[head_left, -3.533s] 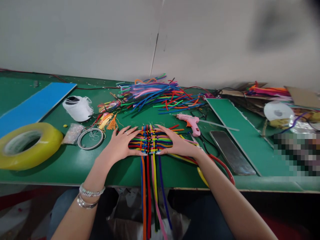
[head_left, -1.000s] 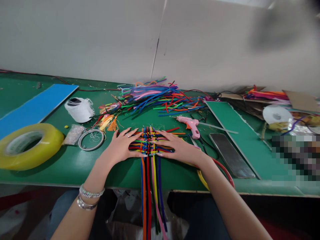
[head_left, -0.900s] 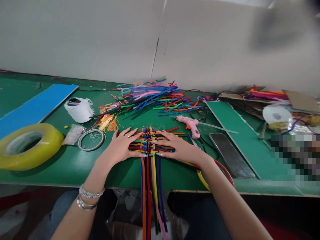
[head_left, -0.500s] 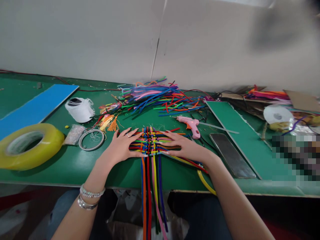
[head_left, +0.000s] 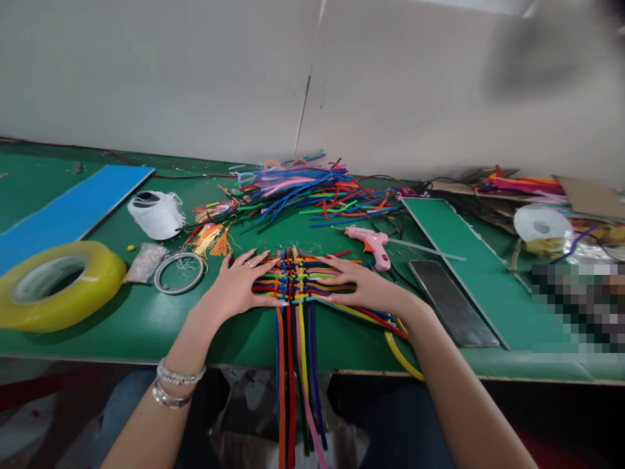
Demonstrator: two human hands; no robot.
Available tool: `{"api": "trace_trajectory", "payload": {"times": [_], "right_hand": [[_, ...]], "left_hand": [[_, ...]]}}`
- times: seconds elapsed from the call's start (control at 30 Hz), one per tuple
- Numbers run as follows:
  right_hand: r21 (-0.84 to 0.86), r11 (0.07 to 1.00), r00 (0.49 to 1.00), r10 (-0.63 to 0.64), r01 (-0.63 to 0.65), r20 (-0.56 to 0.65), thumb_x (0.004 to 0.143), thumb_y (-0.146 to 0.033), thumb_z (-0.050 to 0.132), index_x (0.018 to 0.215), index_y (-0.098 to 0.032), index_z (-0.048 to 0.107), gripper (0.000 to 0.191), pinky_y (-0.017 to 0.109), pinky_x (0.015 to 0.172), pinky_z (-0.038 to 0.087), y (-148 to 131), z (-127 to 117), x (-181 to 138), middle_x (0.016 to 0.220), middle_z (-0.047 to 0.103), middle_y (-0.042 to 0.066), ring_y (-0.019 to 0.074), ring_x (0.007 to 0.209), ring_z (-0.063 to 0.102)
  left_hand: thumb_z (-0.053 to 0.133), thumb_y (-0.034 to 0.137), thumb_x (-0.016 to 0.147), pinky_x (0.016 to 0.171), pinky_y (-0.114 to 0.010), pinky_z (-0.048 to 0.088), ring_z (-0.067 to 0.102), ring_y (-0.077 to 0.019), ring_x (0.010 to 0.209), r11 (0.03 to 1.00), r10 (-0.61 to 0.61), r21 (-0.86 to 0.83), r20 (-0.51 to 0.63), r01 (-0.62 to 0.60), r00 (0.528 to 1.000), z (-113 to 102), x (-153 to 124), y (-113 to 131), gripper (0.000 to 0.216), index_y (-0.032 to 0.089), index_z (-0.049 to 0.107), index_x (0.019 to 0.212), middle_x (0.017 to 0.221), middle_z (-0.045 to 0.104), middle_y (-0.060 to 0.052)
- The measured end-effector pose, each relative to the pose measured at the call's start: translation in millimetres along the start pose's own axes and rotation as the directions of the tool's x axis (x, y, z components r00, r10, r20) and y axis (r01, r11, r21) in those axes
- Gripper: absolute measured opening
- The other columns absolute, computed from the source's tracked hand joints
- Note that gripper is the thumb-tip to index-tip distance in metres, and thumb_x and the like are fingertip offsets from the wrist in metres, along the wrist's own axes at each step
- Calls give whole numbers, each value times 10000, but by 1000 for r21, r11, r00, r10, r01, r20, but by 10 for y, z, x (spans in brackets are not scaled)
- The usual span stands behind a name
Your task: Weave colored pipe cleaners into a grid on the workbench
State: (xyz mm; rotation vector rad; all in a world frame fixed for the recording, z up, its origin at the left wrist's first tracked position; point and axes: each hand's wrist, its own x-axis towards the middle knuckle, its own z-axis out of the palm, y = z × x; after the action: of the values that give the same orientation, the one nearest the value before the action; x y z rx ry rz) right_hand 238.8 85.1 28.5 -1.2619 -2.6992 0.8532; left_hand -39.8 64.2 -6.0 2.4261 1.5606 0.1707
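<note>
A woven panel of colourful pipe cleaners (head_left: 293, 281) lies on the green table in front of me. My left hand (head_left: 244, 280) rests on its left side, fingers spread, fingertips touching the weave. On the right side lies my right hand (head_left: 354, 283), fingers also stretched out and flat over the strands. Between the hands the tight checkered middle shows. Long loose ends (head_left: 293, 365) in orange, red, yellow, pink and blue hang over the front table edge. More strands run out under my right wrist.
A heap of loose pipe cleaners (head_left: 293, 189) lies behind the panel. A pink glue gun (head_left: 368, 242) and a phone (head_left: 452, 303) sit to the right. Leftward are a yellow tape roll (head_left: 105, 280), a wire coil (head_left: 178, 273), a bead bag (head_left: 145, 262) and white thread (head_left: 159, 215).
Almost nothing differs. My right wrist has shifted very slightly, and both hands stay spread on the woven panel.
</note>
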Motion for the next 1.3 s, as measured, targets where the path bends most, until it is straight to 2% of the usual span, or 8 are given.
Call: {"api": "trace_trajectory", "payload": {"times": [0.43, 0.63, 0.77, 0.9, 1.07, 1.13, 1.23, 1.3], "right_hand": [[-12, 1000, 999, 19, -20, -36, 742, -571, 573, 1233, -388, 521, 527, 469, 1096, 216, 35, 31, -8, 1448, 313, -64, 282, 1327, 280], [-34, 999, 1000, 8, -8, -22, 764, -542, 562, 1288, -395, 452, 555, 472, 1088, 211, 55, 40, -37, 1462, 292, -44, 265, 1341, 253], [-117, 993, 990, -43, 27, -136, 770, -520, 566, 1257, -351, 498, 520, 463, 1098, 184, -62, 62, -43, 1435, 345, -16, 254, 1349, 227], [-248, 966, 942, -150, 75, -299, 786, -471, 569, 1166, -252, 565, 438, 414, 1039, 308, -258, 108, -3, 1276, 503, 65, 240, 1219, 414], [-428, 896, 911, -266, 114, -314, 871, -391, 467, 1103, -178, 576, 333, 396, 873, 433, -392, 197, 52, 1047, 607, 100, 238, 996, 543], [-475, 871, 912, -288, 123, -293, 882, -389, 446, 1057, -165, 593, 320, 400, 832, 448, -416, 244, 66, 1007, 619, 101, 244, 952, 557], [-490, 864, 902, -298, 116, -312, 898, -374, 417, 1019, -163, 605, 307, 413, 844, 443, -478, 340, 93, 1019, 628, 105, 249, 978, 556], [-447, 889, 885, -285, 101, -368, 898, -379, 412, 1080, -167, 580, 326, 420, 907, 419, -547, 424, 122, 1096, 612, 110, 245, 1069, 527]], "left_hand": [[429, 746, 694, 1039, -601, 130, 230, -336, 1335, 1000, -5, 30, -1, 5, 1000, -13, -6, 19, 802, 359, 289, 1383, 1465, 288, -34], [401, 712, 739, 1030, -644, 32, 234, -349, 1331, 995, -10, 97, -38, 14, 999, -60, -71, 21, 686, 355, 406, 1325, 1417, 384, -31], [368, 661, 798, 1047, -620, 4, 241, -330, 1333, 987, 17, 161, -84, -3, 996, -122, -155, 46, 602, 325, 464, 1289, 1369, 453, -36], [382, 591, 840, 1079, -534, 90, 314, -292, 1296, 981, 43, 195, -216, 0, 975, -291, -238, 97, 479, 297, 577, 1164, 1267, 549, -32], [328, 471, 902, 907, -419, 359, 531, -255, 1029, 972, -71, 156, -511, 174, 856, -526, -332, 154, 401, 217, 632, 965, 1032, 627, -81], [309, 447, 913, 788, -358, 403, 581, -226, 871, 976, -52, 164, -463, 144, 885, -549, -354, 168, 411, 191, 625, 856, 871, 644, -74], [321, 494, 900, 627, -278, 385, 587, -181, 679, 987, -3, 153, -219, 37, 976, -505, -366, 168, 447, 181, 591, 729, 704, 631, -42], [354, 583, 853, 560, -259, 351, 582, -179, 620, 992, -42, 114, -92, 52, 995, -458, -371, 151, 481, 185, 581, 704, 667, 632, -36]]}}
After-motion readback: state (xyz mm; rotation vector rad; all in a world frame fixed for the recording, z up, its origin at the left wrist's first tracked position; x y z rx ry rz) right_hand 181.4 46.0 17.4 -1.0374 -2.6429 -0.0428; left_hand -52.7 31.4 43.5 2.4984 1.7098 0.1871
